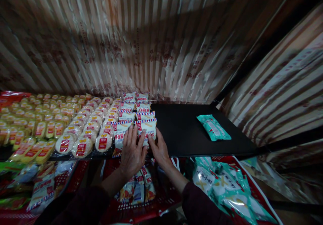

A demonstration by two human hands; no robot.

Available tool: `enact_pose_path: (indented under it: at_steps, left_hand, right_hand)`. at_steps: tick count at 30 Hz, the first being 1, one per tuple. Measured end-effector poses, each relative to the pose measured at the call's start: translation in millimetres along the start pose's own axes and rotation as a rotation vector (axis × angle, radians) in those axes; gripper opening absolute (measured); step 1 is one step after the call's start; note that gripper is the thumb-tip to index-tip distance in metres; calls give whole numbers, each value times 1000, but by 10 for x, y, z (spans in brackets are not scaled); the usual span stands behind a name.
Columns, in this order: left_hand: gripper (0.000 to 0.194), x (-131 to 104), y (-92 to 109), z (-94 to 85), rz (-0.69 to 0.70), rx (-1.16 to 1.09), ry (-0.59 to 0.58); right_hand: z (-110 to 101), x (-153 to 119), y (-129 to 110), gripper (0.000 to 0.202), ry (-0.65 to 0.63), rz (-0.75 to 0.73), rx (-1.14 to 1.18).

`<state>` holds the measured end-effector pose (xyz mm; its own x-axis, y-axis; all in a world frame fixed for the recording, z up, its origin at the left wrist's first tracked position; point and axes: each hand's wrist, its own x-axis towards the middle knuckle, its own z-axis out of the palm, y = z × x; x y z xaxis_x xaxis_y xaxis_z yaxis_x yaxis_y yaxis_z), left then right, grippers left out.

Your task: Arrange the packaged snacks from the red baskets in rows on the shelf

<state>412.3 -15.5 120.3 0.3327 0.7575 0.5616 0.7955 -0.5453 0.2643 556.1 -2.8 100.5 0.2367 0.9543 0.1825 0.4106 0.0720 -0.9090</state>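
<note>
Two columns of white snack packets (122, 116) stand on the black surface (176, 130), running from far to near at its middle. The left hand (132, 156) lies with fingers extended over the two nearest packets, its thumb on the right one. The right hand (159, 151) touches that same packet's right edge, thumb on its front; whether it grips, I cannot tell. Left of the packets sit columns of round crackers (84, 147) in clear wrappers, then yellow oval packaged snacks (50, 129) farther left. One teal packet (214, 128) lies to the right, well apart. Nearer, a red basket (141, 212) holds more white packets; another basket (252, 182), near right, holds teal ones. A striped curtain (151, 43) hangs at the far side.
</note>
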Motion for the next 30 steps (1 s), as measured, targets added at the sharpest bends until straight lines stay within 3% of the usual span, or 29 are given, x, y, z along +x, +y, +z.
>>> enact_pose_path:
  at_steps: [8, 19, 30]
  left_hand:
    - [55, 16, -38, 34, 80, 82, 5]
    - [52, -16, -15, 101, 164, 82, -10]
    - [53, 105, 21, 86, 126, 103, -78]
  right_hand:
    - [-112, 61, -60, 72, -57, 20, 65]
    - [-11, 859, 301, 67, 38, 99, 453]
    - [120, 1259, 235, 62, -82, 62, 566]
